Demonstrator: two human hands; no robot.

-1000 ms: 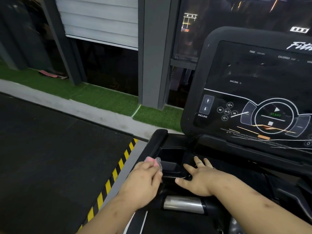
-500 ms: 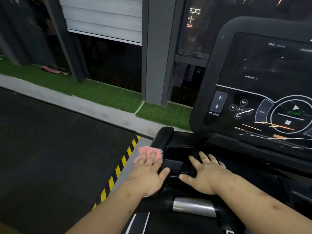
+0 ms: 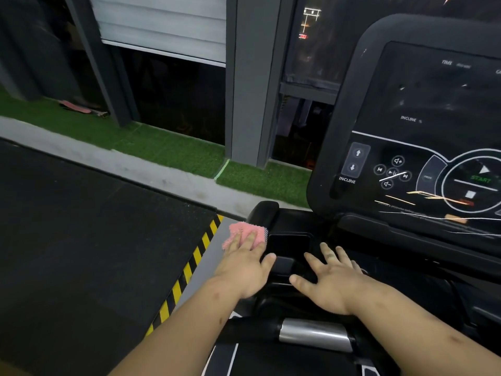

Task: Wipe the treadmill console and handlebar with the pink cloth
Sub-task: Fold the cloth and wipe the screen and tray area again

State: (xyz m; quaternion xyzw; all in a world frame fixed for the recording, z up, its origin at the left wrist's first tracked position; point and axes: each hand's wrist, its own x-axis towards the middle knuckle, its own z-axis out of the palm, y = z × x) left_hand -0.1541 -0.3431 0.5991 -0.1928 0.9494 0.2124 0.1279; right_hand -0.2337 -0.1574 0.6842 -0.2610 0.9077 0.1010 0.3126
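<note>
The black treadmill console [image 3: 339, 109] fills the right side, its dark screen showing INCLINE and START markings. Below it a black tray holds a recessed cup pocket [image 3: 288, 244]. My left hand [image 3: 245, 267] lies flat on the pink cloth [image 3: 244, 232], pressing it against the tray's left edge, beside the black handlebar end [image 3: 264, 213]. My right hand [image 3: 333, 280] rests flat on the tray right of the pocket, fingers spread, holding nothing. A handlebar [image 3: 314, 333] with a silver grip sensor crosses under my wrists.
Dark rubber floor [image 3: 81, 240] spreads to the left, edged by a yellow-black hazard stripe [image 3: 187, 272]. Beyond lie a grey strip, green artificial turf [image 3: 168, 147] and a grey pillar [image 3: 249, 77] between dark windows.
My left hand has flattened and pushed the pink cloth forward along the tray's left edge, so more cloth shows. The right hand stays on the tray. The view has shifted left and closer.
</note>
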